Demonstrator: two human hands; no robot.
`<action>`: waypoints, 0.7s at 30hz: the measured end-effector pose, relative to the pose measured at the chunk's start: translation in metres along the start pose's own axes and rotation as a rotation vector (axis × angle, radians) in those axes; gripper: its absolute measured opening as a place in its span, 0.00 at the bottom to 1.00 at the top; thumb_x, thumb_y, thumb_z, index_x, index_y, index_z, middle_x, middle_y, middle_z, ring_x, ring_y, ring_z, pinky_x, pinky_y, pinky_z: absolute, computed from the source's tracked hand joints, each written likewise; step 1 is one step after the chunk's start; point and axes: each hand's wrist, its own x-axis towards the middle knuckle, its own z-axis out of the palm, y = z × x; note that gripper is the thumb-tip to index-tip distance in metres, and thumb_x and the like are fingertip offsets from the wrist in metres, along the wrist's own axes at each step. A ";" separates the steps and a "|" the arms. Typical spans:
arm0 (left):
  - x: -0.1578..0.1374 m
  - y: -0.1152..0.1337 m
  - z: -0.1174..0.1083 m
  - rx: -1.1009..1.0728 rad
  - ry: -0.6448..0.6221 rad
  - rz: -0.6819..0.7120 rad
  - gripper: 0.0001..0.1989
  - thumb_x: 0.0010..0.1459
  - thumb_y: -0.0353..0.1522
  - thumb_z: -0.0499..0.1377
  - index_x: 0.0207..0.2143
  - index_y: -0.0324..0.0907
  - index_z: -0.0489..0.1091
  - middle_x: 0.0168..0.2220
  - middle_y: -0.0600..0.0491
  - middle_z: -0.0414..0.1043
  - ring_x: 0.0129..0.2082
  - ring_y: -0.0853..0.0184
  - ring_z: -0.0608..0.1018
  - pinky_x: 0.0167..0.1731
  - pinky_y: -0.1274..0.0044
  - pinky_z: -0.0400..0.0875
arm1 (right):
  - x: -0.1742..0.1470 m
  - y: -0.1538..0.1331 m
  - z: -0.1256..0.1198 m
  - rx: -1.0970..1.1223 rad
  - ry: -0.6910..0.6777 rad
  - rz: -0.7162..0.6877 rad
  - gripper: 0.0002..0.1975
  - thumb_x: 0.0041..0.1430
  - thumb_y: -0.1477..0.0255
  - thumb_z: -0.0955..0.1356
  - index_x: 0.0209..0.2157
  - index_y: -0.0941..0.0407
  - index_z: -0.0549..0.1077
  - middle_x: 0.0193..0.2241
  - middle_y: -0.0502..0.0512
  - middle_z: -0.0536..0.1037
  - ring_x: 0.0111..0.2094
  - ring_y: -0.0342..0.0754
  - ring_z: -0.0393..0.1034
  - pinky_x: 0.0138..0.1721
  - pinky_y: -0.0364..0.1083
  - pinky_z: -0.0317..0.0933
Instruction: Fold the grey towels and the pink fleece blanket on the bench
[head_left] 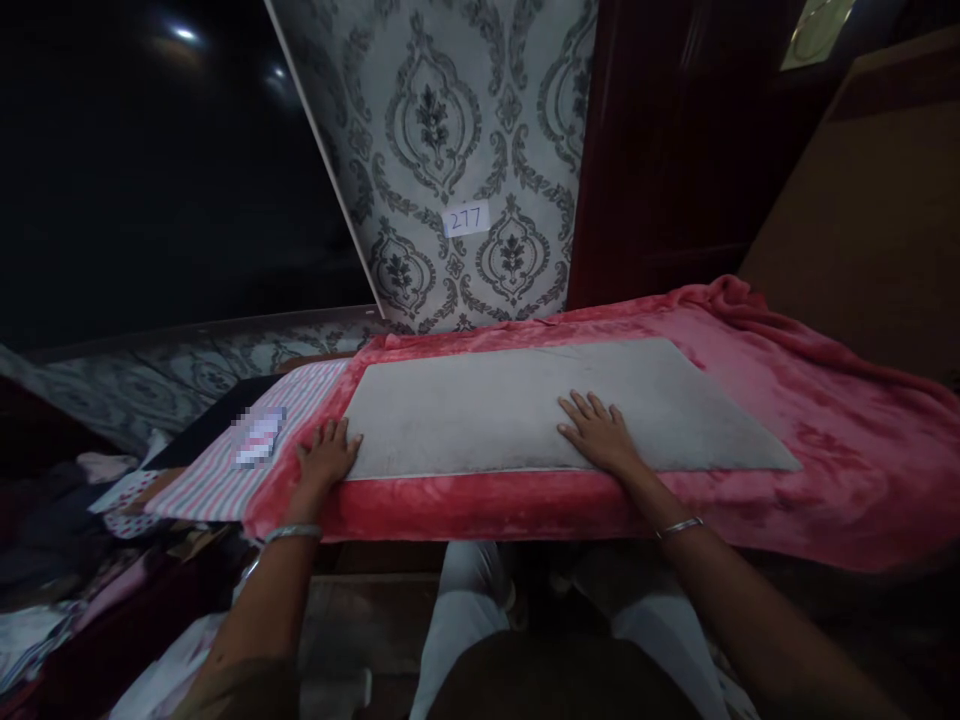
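A pale grey sheet (480, 400) lies flat on a red blanket (750, 500), lengthwise in front of the person, with a strip of the plush showing along its near edge; the blanket probably serves as a soft bed for it, cushioning whatever is underneath. The right hand (598, 430) rests palm down on the sheet close to that near edge, fingers fanned, so its grip is loose and takes hold of nothing; the spread seems meant to share light pressure over the surface. The left hand (328, 457) is at the sheet's left end, fingers apart too and grasping nothing, mostly over the blanket with its fingertips by the corner; whether they touch the sheet is hard to tell. Set wide apart like this, the two hands look placed to steady or smooth it. To the left, a striped cloth (202, 480) carries a blurred small item (259, 437), apart from the sheet, perhaps laid there to stay out of the way. A paper label (466, 218) reading 277 is on the patterned wall (435, 120), where it is easily seen.
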 end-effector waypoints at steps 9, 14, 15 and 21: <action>-0.023 0.134 0.029 0.016 -0.199 0.342 0.32 0.68 0.47 0.45 0.71 0.49 0.52 0.74 0.49 0.45 0.73 0.50 0.48 0.67 0.49 0.46 | 0.002 0.003 0.004 -0.018 0.024 -0.008 0.31 0.71 0.53 0.53 0.71 0.44 0.54 0.72 0.52 0.50 0.72 0.60 0.44 0.66 0.67 0.46; -0.031 0.137 0.040 0.017 -0.183 0.306 0.33 0.68 0.47 0.43 0.71 0.47 0.50 0.74 0.49 0.44 0.73 0.52 0.48 0.68 0.52 0.45 | 0.001 0.004 -0.001 -0.014 0.006 -0.003 0.30 0.71 0.53 0.53 0.71 0.44 0.54 0.72 0.51 0.49 0.72 0.59 0.43 0.67 0.66 0.45; -0.029 0.133 0.038 0.019 -0.190 0.294 0.33 0.68 0.48 0.43 0.71 0.47 0.50 0.74 0.48 0.43 0.73 0.52 0.48 0.68 0.52 0.46 | 0.001 0.004 -0.002 -0.014 0.004 -0.002 0.31 0.71 0.53 0.54 0.71 0.44 0.54 0.72 0.51 0.50 0.72 0.59 0.43 0.67 0.66 0.45; -0.028 0.092 0.027 0.048 -0.197 0.062 0.34 0.68 0.48 0.43 0.72 0.45 0.49 0.74 0.46 0.42 0.73 0.48 0.47 0.67 0.51 0.47 | -0.001 0.003 -0.007 0.012 -0.009 -0.005 0.31 0.71 0.52 0.53 0.71 0.46 0.53 0.72 0.52 0.49 0.72 0.59 0.42 0.67 0.67 0.44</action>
